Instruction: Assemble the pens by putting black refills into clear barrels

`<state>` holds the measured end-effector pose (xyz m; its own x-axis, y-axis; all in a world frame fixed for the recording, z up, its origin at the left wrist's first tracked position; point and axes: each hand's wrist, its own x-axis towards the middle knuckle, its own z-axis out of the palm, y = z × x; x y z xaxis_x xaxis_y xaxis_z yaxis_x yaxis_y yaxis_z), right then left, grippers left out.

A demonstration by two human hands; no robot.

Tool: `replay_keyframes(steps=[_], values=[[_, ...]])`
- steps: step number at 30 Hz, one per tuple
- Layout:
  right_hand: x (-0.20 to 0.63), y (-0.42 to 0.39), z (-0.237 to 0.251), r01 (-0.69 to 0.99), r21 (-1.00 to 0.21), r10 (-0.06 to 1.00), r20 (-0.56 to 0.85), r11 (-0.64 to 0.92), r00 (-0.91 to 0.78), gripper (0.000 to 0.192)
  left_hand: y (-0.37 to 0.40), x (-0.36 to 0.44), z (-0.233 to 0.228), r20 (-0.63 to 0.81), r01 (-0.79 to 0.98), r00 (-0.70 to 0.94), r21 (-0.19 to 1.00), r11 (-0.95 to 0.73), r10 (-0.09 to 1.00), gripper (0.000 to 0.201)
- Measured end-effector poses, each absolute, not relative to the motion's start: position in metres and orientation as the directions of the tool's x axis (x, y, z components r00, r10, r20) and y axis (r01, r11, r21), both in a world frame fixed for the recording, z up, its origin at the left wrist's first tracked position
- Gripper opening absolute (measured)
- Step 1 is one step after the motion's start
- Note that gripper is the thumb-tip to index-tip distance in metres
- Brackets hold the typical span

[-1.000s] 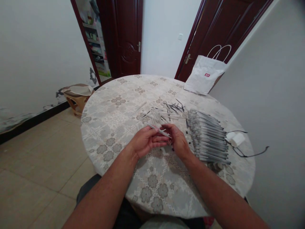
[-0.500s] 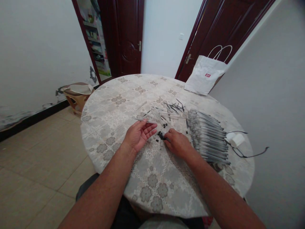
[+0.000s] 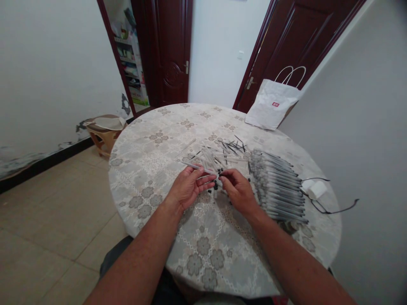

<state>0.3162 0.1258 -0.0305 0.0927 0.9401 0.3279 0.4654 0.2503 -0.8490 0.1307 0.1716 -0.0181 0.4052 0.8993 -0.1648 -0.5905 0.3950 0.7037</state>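
Evidently the left hand (image 3: 187,187) pinches a pale tube (image 3: 187,163) pointing toward the right hand (image 3: 238,189), whose fingertips nearly meet, on what I cannot tell; a slack pinch could spill it onto black pieces (image 3: 216,185) between them, or pale tubes (image 3: 208,159) beyond.

Off-white tablecloth (image 3: 229,237) with grey-brown flowers (image 3: 216,259) mid-frame, whitish tubes (image 3: 208,157) and black sticks (image 3: 234,147) at centre, black caps (image 3: 216,185) just below, grey-and-white pens (image 3: 284,186) at right, white bag (image 3: 265,106) with red label (image 3: 275,104) upper right, dark red door (image 3: 173,46) at top, beige tiles (image 3: 38,237) lower left
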Motion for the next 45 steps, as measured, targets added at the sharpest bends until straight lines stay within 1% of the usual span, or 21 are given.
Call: replay_keyframes(steps=[2,3,5,9,12,17,24,28,33,35,38,42,44,45], values=[[0.3117,0.125,-0.0311,0.317,-0.916,0.944,0.301,0.248,0.132,0.021,0.1714,0.1312,-0.0186,-0.16,-0.59,0.405,0.706,0.391,0.9,0.024],[0.3099,0.1248,-0.0313,0.274,-0.93,0.945,0.293,0.247,0.143,0.021,0.1713,0.1313,-0.0187,-0.159,-0.591,0.402,0.708,0.388,0.902,0.025],[0.3076,0.1246,-0.0313,0.231,-0.94,0.945,0.289,0.251,0.151,0.021,0.1712,0.1313,-0.0189,-0.157,-0.588,0.395,0.714,0.381,0.905,0.025],[0.3072,0.1252,-0.031,0.202,-0.951,0.951,0.265,0.232,0.156,0.022,0.1711,0.1315,-0.0201,-0.142,-0.568,0.404,0.735,0.37,0.904,0.025],[0.3079,0.1258,-0.0307,0.213,-0.953,0.955,0.25,0.214,0.158,0.022,0.1707,0.1322,-0.0201,-0.133,-0.565,0.414,0.738,0.369,0.9,0.026],[0.3087,0.1265,-0.0322,0.241,-0.939,0.947,0.284,0.244,0.148,0.021,0.1694,0.1331,-0.0161,-0.145,-0.556,0.409,0.743,0.372,0.901,0.024],[0.3096,0.1267,-0.0348,0.26,-0.932,0.946,0.293,0.251,0.138,0.019,0.1678,0.1338,-0.0139,-0.135,-0.53,0.416,0.768,0.36,0.899,0.021],[0.3094,0.1257,-0.0333,0.301,-0.915,0.938,0.321,0.27,0.132,0.018,0.1668,0.1348,-0.013,-0.144,-0.512,0.403,0.783,0.353,0.904,0.022],[0.3094,0.1242,-0.0325,0.346,-0.892,0.918,0.363,0.291,0.163,0.018,0.1672,0.1349,-0.0128,-0.169,-0.494,0.374,0.796,0.35,0.912,0.021],[0.3103,0.1236,-0.0318,0.358,-0.89,0.919,0.358,0.282,0.168,0.019,0.1674,0.1346,-0.013,-0.174,-0.489,0.376,0.797,0.354,0.91,0.02],[0.3128,0.1231,-0.0307,0.387,-0.892,0.938,0.311,0.233,0.152,0.023,0.1673,0.1346,-0.0137,-0.161,-0.494,0.392,0.794,0.355,0.906,0.02],[0.3155,0.1235,-0.0317,0.438,-0.881,0.959,0.256,0.18,0.122,0.037,0.1674,0.1353,-0.0152,-0.149,-0.501,0.412,0.787,0.36,0.899,0.024],[0.3154,0.1232,-0.0325,0.424,-0.888,0.96,0.251,0.177,0.127,0.041,0.1681,0.1353,-0.0159,-0.153,-0.5,0.403,0.789,0.357,0.902,0.023],[0.315,0.1227,-0.0325,0.407,-0.894,0.957,0.259,0.186,0.132,0.039,0.1687,0.1352,-0.0162,-0.153,-0.499,0.394,0.792,0.351,0.906,0.022]])
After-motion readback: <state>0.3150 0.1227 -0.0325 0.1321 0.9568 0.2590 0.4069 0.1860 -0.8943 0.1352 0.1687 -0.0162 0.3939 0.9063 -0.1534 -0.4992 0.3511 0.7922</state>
